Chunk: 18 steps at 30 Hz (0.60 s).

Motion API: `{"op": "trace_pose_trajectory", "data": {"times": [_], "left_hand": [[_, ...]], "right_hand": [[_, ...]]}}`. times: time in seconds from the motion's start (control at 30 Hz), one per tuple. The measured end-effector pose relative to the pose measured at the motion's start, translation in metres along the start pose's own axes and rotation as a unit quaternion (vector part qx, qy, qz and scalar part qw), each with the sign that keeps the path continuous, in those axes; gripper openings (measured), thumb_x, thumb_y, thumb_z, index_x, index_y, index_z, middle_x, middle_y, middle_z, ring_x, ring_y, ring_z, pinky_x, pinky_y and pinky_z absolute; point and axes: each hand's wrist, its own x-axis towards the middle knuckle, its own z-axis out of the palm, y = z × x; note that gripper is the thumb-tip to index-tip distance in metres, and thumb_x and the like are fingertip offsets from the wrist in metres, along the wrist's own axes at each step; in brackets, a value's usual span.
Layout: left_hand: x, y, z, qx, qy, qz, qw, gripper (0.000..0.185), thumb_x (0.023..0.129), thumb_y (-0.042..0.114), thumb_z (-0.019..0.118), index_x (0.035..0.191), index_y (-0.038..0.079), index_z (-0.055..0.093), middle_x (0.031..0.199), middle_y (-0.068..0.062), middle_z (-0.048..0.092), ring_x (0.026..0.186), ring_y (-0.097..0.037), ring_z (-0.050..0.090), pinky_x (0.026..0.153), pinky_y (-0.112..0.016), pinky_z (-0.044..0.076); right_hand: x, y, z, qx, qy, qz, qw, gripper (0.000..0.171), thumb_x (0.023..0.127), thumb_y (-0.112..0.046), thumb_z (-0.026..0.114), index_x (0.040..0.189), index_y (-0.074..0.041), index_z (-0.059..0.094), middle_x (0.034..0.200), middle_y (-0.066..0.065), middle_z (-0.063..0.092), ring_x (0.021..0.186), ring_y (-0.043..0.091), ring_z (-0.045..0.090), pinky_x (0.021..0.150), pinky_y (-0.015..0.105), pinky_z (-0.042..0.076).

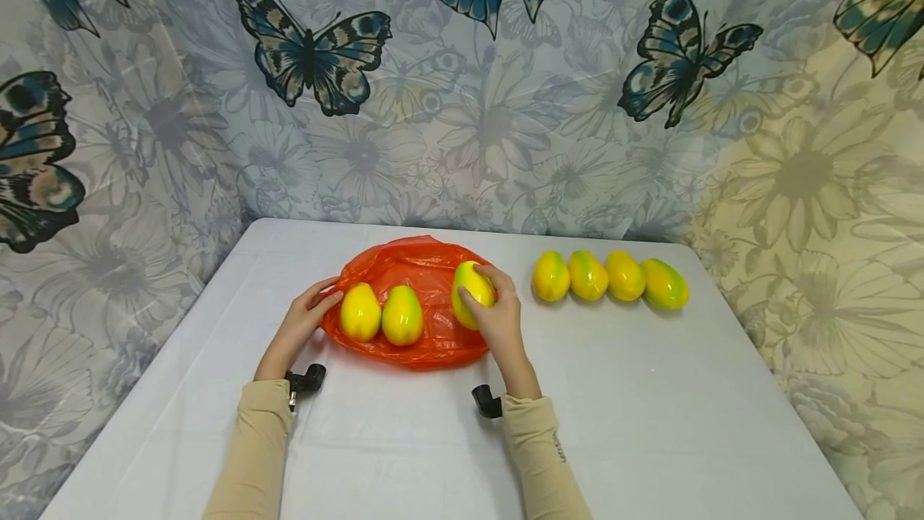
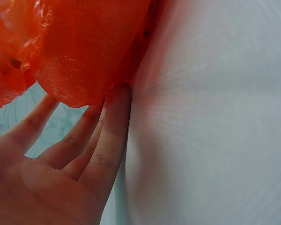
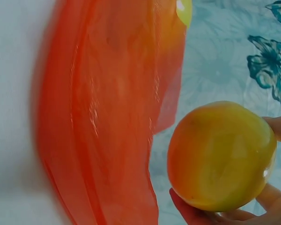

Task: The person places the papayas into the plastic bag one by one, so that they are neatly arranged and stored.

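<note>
A red plastic bag [image 1: 426, 355] lies spread on the white table, its mouth facing up. Two glossy yellow-green mangoes, a left one [image 1: 360, 312] and a right one [image 1: 402, 316], sit in it. My left hand [image 1: 299, 323] touches the bag's left edge; the left wrist view shows its fingers [image 2: 105, 145] fairly straight, with their tips against the red plastic [image 2: 89, 51]. My right hand [image 1: 501, 319] grips a third mango [image 1: 468, 289] over the bag's right side. In the right wrist view this mango [image 3: 220, 157] is between thumb and fingers, apart from the bag's wall.
Several more mangoes stand in a row at the back right of the table: a first [image 1: 551, 276], a second [image 1: 588, 275], a third [image 1: 625, 275] and a tilted end one [image 1: 666, 284]. A butterfly-print cloth [image 1: 498, 127] hangs behind the white table [image 1: 650, 424].
</note>
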Motion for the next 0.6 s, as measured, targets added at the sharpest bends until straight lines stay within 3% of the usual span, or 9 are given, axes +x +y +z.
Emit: {"op": "trace_pose_trajectory", "data": {"times": [0.13,0.27,0.47,0.6], "left_hand": [[-0.005,0.008,0.001,-0.006,-0.004,0.001,1.0,0.056,0.1,0.034,0.054,0.15,0.013,0.038,0.151,-0.02,0.042,0.135,-0.035,0.043,0.108,-0.043,0.037],[0.001,-0.003,0.001,-0.001,-0.002,0.009,1.0,0.058,0.099,0.04,0.054,0.15,0.015,0.039,0.151,-0.018,0.043,0.135,-0.032,0.044,0.107,-0.039,0.038],[-0.01,0.015,0.002,-0.01,-0.007,0.001,0.9999,0.055,0.101,0.031,0.053,0.15,0.011,0.038,0.152,-0.02,0.041,0.136,-0.036,0.042,0.111,-0.047,0.034],[-0.01,0.015,0.002,-0.008,-0.007,0.0,0.9999,0.055,0.101,0.032,0.053,0.15,0.012,0.038,0.152,-0.02,0.04,0.137,-0.036,0.042,0.112,-0.048,0.034]], "right_hand": [[-0.001,0.0,0.005,-0.01,-0.005,-0.006,1.0,0.044,0.085,-0.018,0.075,0.128,-0.016,0.062,0.139,0.008,0.052,0.13,0.029,0.046,0.109,0.049,0.042],[-0.003,0.001,0.011,-0.02,-0.014,0.002,1.0,0.044,0.085,-0.021,0.075,0.128,-0.018,0.062,0.139,0.006,0.052,0.128,0.028,0.046,0.107,0.05,0.043],[-0.004,0.001,0.016,-0.012,-0.023,-0.001,1.0,0.044,0.086,-0.02,0.075,0.128,-0.018,0.062,0.139,0.006,0.052,0.129,0.028,0.046,0.107,0.049,0.042],[-0.005,0.002,0.02,-0.012,-0.028,0.002,1.0,0.044,0.086,-0.021,0.075,0.128,-0.019,0.062,0.139,0.006,0.052,0.129,0.028,0.046,0.107,0.049,0.043]]}}
